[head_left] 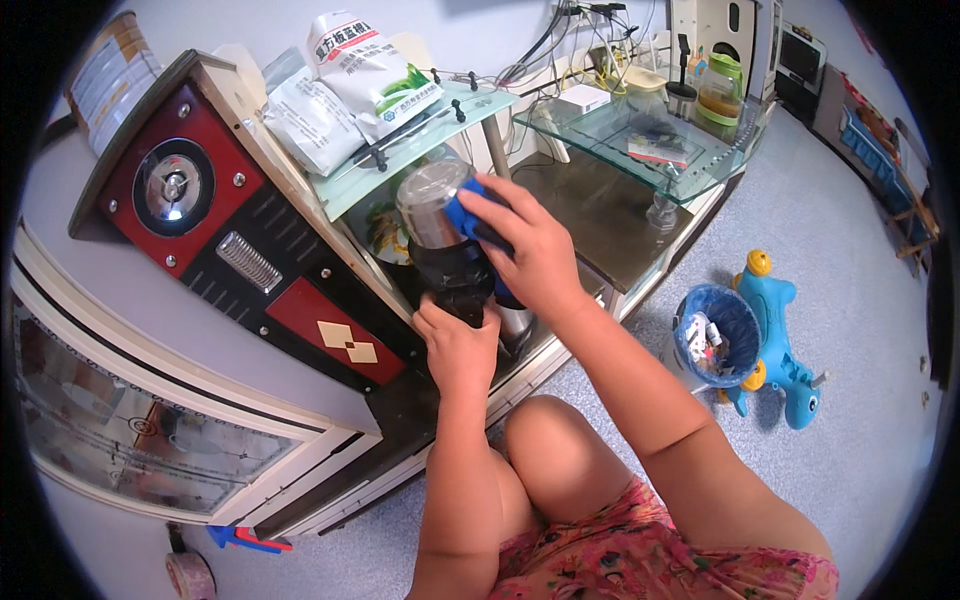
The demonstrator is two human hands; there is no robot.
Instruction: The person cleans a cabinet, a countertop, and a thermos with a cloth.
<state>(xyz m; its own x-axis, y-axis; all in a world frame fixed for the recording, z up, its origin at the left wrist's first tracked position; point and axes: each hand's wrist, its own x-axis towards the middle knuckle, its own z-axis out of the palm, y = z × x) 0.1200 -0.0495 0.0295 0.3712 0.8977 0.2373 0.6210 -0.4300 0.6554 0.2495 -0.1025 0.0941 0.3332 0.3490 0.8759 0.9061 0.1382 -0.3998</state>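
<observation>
A stainless-steel and black insulated flask [435,199] is tilted in front of the cabinet, its round metal end uppermost. My left hand [459,349] grips the black lower part of it. My right hand [536,251] presses a blue and dark item [463,216], which looks like a cloth, against the steel side near the top. The fingers hide most of that item. Under the flask, a second steel cylinder [514,321] stands on the low shelf, partly covered by my hands.
Foil-type packets [375,75] bearing writing lie on the glass shelf [420,142] above. A red-and-black speaker panel [255,232] rises at left. At right are a glass shelf holding a green-lidded pitcher [720,90], a blue-lined bin [716,330] and a blue ride-on toy [772,330].
</observation>
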